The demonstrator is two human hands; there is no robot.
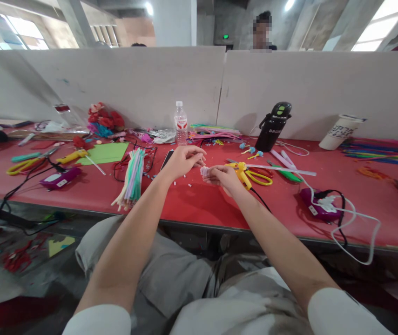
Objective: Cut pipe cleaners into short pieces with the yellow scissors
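Partly hidden, a pinkish piece sits in the right hand.

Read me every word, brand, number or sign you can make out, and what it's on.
"DAW", last letters unclear: black bottle.
Too stylised and blurred to read: black lettering on the cup.
Too small to read: label on the water bottle; lit green sign; any marks on the left purple box and right purple box.
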